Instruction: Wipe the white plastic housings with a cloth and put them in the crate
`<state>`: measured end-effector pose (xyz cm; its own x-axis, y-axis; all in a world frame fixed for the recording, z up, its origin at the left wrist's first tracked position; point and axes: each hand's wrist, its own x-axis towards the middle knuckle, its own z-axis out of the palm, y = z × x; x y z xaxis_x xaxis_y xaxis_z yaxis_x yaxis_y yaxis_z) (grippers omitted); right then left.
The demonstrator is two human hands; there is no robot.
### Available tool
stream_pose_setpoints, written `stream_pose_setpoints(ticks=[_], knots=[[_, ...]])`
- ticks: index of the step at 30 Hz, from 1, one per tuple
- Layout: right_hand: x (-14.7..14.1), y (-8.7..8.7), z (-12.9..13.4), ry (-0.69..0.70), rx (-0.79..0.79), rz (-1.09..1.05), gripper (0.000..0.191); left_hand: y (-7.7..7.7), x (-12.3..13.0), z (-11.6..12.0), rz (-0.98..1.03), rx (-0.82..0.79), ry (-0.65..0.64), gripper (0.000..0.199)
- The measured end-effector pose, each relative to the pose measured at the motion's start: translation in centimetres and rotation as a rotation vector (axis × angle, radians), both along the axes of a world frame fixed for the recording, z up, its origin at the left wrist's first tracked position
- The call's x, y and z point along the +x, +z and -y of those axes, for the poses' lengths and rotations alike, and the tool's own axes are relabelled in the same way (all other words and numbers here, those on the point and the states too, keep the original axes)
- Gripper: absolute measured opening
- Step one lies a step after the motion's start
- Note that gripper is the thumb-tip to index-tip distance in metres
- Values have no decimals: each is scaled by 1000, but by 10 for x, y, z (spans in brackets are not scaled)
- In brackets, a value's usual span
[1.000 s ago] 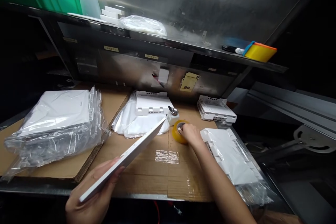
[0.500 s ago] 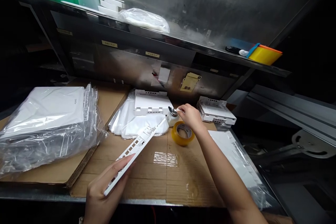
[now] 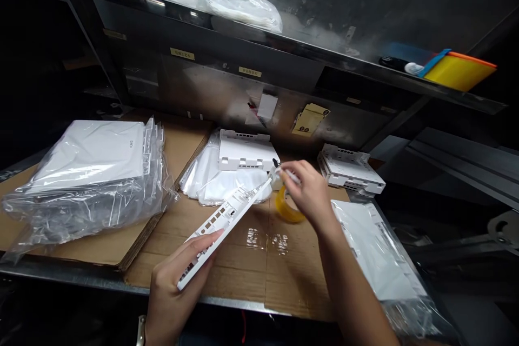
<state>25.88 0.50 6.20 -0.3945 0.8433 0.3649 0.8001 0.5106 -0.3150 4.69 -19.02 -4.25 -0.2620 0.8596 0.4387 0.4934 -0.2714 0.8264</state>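
Observation:
My left hand [image 3: 174, 281] is closed around the lower end of a white plastic housing panel [image 3: 227, 223], edge-on and tilted up to the right, with a row of square slots along its side. Near the panel's far end, my right hand [image 3: 310, 192] pinches a small white piece [image 3: 291, 175], whose kind I cannot make out. Behind these fingers, a small bottle with a metal top is mostly hidden. A roll of yellow tape [image 3: 284, 208] lies on the cardboard below my right hand, partly covered by it.
Bagged white panels [image 3: 105, 157] are stacked at left on cardboard sheets [image 3: 101, 248]. Clear bags [image 3: 203, 178] lie beneath a white housing [image 3: 247, 152] at the back. More housings [image 3: 351, 170] and a bagged panel [image 3: 373, 248] are at right. A metal shelf [image 3: 316, 46] runs above.
My right hand has drawn back from the bottle top toward me, bringing the small white piece beside the panel's far end. The camera view has shifted, and my left hand still grips the panel.

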Motion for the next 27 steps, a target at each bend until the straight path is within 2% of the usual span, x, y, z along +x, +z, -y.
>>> stream_pose_setpoints(ticks=[4,7,13,18,19,22,24,25,27], knots=[[-24,-9,88,361,-136,-472,13,9,2,0,-15,28,-2,34],[-42,-19,120,483,-144,-571,12,12,3,-1,-4,50,-17,37],[-49,-23,118,332,-43,-598,11,15,7,-1,-14,32,1,40],[-51,-21,120,496,-67,-587,12,14,6,0,9,35,-13,40],[-50,-23,115,472,-65,-599,11,14,6,0,8,32,-5,39],[-42,-28,91,253,-13,-643,8,14,7,-1,-16,2,6,37],[-40,-28,85,161,15,-659,9,15,7,-1,-13,-19,6,36],[-41,-28,88,167,9,-660,9,16,8,-1,-4,-21,10,35],[-47,-26,103,287,-37,-643,12,17,7,-1,17,-5,17,33]])
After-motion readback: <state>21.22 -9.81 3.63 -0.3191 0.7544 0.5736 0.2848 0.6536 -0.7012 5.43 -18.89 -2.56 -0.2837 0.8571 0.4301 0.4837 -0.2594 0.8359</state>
